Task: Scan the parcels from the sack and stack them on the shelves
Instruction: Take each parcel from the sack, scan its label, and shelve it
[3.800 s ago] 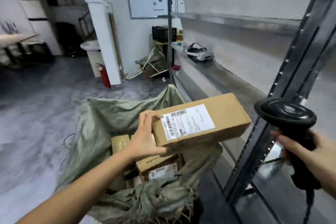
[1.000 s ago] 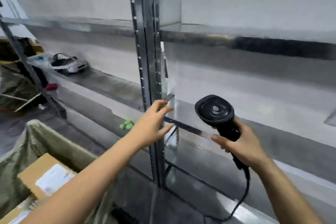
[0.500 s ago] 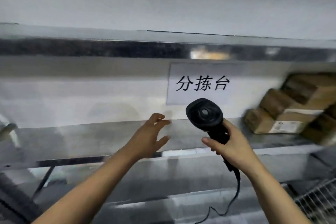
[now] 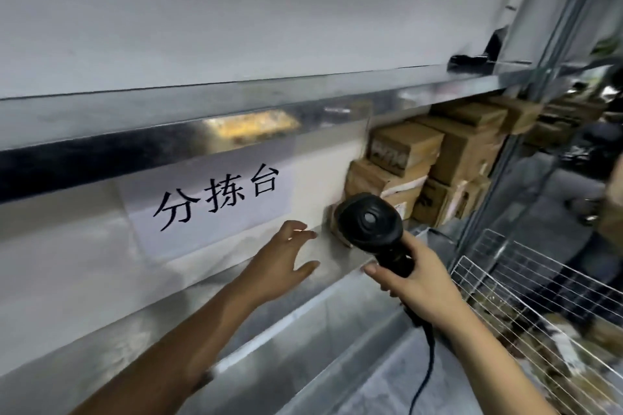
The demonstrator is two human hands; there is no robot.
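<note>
Sign [image 4: 205, 209] reads 分拣台; right hand [image 4: 414, 283] grips scanner [image 4: 371, 222]

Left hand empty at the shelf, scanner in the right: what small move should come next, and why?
Probably draw the left hand back from the shelf to fetch another parcel: it is open and empty, the right hand grips the scanner, and stacked parcels sit on the shelf at right. No sack shows here.
</note>
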